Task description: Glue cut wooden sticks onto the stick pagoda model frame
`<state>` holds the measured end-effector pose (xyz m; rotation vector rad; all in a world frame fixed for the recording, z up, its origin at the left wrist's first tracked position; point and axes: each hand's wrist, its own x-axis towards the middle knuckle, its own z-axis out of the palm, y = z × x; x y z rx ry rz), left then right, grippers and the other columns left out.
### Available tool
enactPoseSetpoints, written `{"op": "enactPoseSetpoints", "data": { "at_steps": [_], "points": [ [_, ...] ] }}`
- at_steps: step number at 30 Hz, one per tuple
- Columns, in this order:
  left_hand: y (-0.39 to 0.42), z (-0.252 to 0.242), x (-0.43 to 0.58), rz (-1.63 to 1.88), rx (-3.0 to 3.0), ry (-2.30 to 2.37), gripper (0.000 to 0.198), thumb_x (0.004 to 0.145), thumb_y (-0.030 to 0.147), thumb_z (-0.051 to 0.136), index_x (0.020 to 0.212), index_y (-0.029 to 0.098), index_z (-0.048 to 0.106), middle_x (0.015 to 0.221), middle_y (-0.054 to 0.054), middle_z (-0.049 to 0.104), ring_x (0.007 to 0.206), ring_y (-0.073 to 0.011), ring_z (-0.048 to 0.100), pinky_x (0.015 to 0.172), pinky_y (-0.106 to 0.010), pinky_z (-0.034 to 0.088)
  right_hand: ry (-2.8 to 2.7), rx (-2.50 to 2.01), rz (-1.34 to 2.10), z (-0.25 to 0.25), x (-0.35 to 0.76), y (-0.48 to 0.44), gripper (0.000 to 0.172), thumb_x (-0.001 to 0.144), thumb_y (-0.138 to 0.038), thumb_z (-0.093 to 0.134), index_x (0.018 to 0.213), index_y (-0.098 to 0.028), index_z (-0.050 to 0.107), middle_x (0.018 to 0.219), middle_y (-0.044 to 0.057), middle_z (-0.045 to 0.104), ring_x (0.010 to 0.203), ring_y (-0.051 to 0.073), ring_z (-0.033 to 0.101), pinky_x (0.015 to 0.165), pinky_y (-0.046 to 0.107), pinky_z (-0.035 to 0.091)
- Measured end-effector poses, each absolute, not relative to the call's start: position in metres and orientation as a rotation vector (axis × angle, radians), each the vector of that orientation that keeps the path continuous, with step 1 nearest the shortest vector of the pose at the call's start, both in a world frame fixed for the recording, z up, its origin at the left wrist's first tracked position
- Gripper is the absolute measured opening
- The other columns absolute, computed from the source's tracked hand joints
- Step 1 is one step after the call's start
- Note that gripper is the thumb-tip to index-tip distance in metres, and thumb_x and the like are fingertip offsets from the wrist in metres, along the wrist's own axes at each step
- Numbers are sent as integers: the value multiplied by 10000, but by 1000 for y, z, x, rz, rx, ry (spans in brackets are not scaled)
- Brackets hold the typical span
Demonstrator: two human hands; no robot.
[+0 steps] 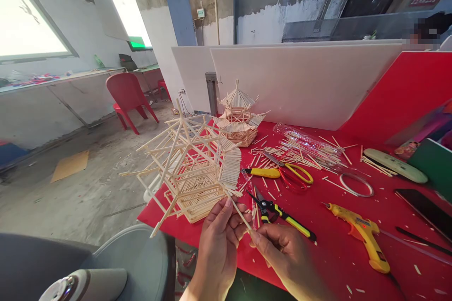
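Observation:
A thin wooden stick (242, 214) slants from a lower corner of a half-built wooden stick pavilion (201, 181) toward me. My right hand (282, 249) pinches its near end between thumb and fingers. Farther up the stick, my left hand (222, 230) is closed with the thumb by it and fingers curled behind. Whether the stick is joined to the pavilion I cannot tell. The pavilion has an open roof frame, a floor of concentric sticks and one panel of sticks laid side by side. Black-and-yellow pruning shears (278, 214) lie just beyond my right hand.
A finished stick pavilion (238, 115) stands behind on the red table (318, 254). Scissors (291, 171), a yellow utility knife (263, 172), loose sticks (303, 150), a yellow glue gun (362, 233) and a phone (427, 209) lie rightward. A bottle (95, 284) lies on a grey stool (141, 254).

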<state>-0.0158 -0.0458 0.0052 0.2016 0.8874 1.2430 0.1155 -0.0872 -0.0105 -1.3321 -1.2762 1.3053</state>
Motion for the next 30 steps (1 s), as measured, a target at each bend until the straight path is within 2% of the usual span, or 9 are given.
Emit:
{"op": "enactPoseSetpoints", "data": {
  "at_steps": [16, 21, 26, 28, 30],
  "points": [
    [-47, 5, -15, 1264, 191, 884, 269, 689, 185, 831, 883, 136, 652, 732, -88, 748, 594, -163, 702, 568, -235, 584, -1319, -1325, 1341, -13, 118, -87, 509, 892, -583, 526, 582, -202, 397, 552, -62, 287, 536, 92, 275, 500, 248, 200],
    [-47, 4, -15, 1272, 194, 876, 258, 678, 184, 842, 852, 136, 659, 721, -78, 747, 604, -160, 706, 603, -250, 595, -1253, -1369, 1467, -13, 126, -87, 574, 929, -676, 372, 626, -199, 473, 527, -50, 379, 491, 99, 345, 471, 227, 267],
    [-45, 3, -14, 1272, 199, 880, 266, 676, 182, 845, 851, 147, 648, 714, -66, 748, 603, -155, 706, 624, -258, 597, -1537, -1639, 986, -28, 153, -77, 522, 946, -626, 389, 756, -199, 623, 660, 15, 575, 632, 160, 533, 556, 239, 391],
    [-45, 4, -14, 1272, 204, 878, 271, 676, 189, 847, 852, 146, 645, 714, -69, 750, 601, -156, 705, 616, -255, 594, -1689, -1803, 788, -37, 164, -71, 490, 948, -612, 379, 919, -221, 674, 787, 47, 655, 719, 195, 604, 612, 267, 436],
    [-45, 5, -13, 1274, 207, 876, 277, 670, 192, 852, 845, 143, 644, 714, -74, 751, 597, -158, 705, 607, -251, 590, -1825, -1951, 557, -47, 171, -68, 495, 933, -600, 400, 1115, -225, 668, 980, 96, 689, 883, 249, 642, 724, 322, 481]
  ]
}}
